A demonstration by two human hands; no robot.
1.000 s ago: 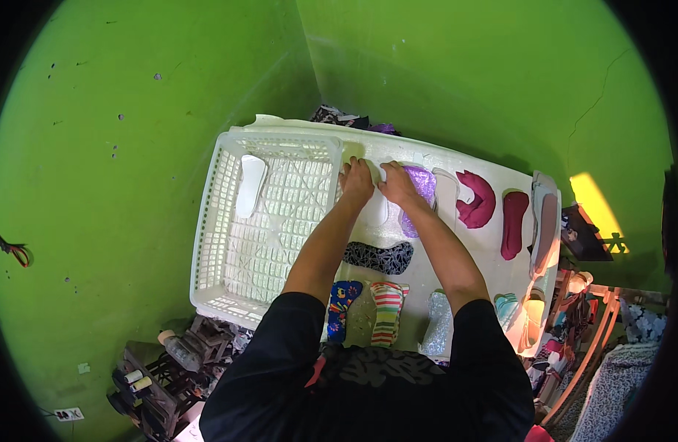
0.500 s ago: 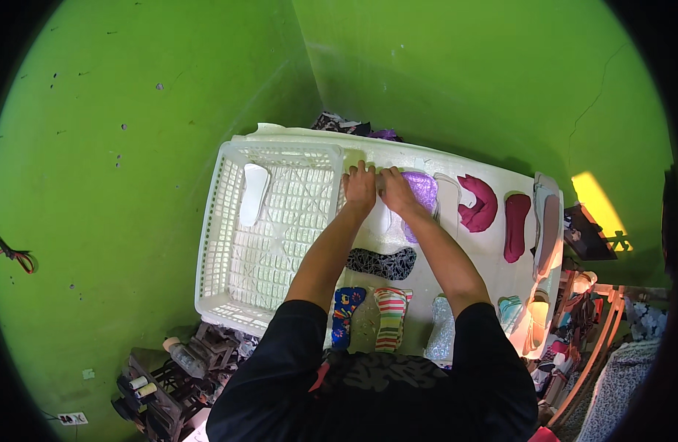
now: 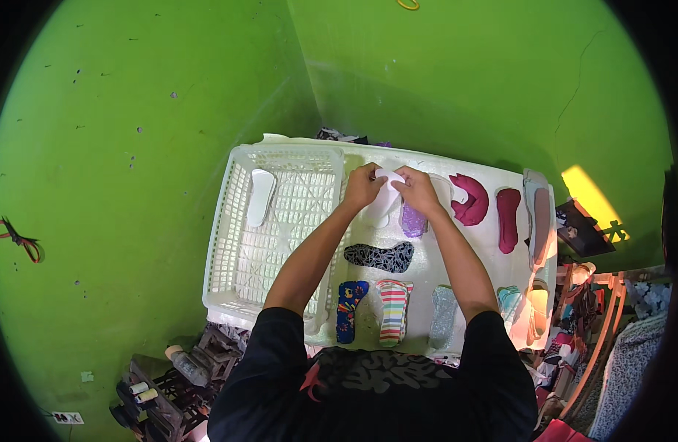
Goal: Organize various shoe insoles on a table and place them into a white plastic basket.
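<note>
Head view: both hands meet over the far middle of the white bench (image 3: pixel 427 158). The left hand (image 3: pixel 362 186) and the right hand (image 3: pixel 418 190) pinch a white sole-shaped piece (image 3: pixel 387 199) between fingers and thumbs, each grip closed narrowly on its upper end, the piece hanging down toward the bench top.

Just under the right hand lies a purple glitter insole (image 3: pixel 413 219), partly covered by the wrist. Near the bench centre, between the forearms, a black patterned insole (image 3: pixel 379 256) lies crosswise. Along the near edge stand a blue printed insole (image 3: pixel 350 309), a striped insole (image 3: pixel 393 309) and a pale grey insole (image 3: pixel 444 315) side by side, close but apart. Toward the right edge lie a curved magenta piece (image 3: pixel 472 200) and a magenta insole (image 3: pixel 508 219), with a tan-and-white pair (image 3: pixel 538 217) at the very edge.

A white plastic basket (image 3: pixel 232 258) fills the left half of the bench, its right wall running just beside the left forearm; one white insole (image 3: pixel 260 195) lies in its far left corner, the rest of its mesh floor open. The bench's far edge sits tight against green walls (image 3: pixel 169 88) in a corner. Open bench surface remains between the black insole and the magenta pieces. Beyond the right and near edges are crowded shelves (image 3: pixel 575 295) and a crate with bottles (image 3: pixel 169 376).
</note>
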